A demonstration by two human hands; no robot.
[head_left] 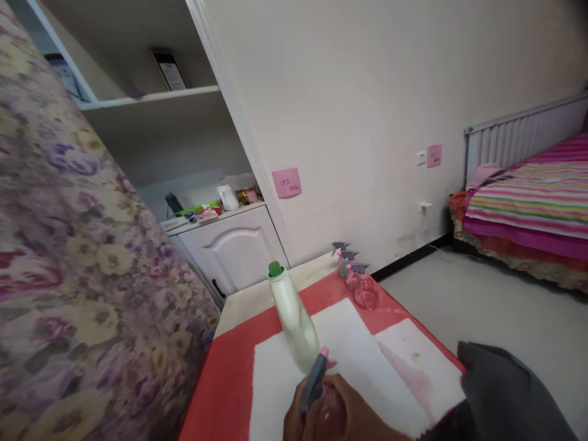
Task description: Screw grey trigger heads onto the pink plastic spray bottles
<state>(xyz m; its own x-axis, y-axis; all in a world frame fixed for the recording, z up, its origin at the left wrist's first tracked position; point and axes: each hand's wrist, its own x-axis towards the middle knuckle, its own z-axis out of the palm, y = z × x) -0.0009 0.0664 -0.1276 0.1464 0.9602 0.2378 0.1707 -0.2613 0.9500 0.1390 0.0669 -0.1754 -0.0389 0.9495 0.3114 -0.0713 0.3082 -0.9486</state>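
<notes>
Both hands are clamped on one pink spray bottle [331, 418]: the left grip [296, 411] closes about its left side beside the grey trigger head, the right grip [357, 405] wraps it from the right, and the bottle's lower part runs out of view. The pink nozzle points away from the grip. A grey sleeve [505, 389] lies to the right of the right grip. Beneath and around the grip, a white sheet [356, 337] covers part of the red-topped bench [225, 375]; a second sheet [434, 352], stained pink, lies to its right. Just beyond the grip stands a pale green bottle [290, 315] with a green cap, its base partly hidden behind the nozzle. Farther off, ahead and to the right, a row of spray bottles [366, 294] with grey heads stands near the bench's far corner, the nearest one pink. Well left of the grip hangs a flowered curtain [82, 263]. Beyond the bench are a cabinet [239, 245] with cluttered shelf to the left, a pink note [286, 182] on the wall ahead, and a striped bed [537, 202] far right.
</notes>
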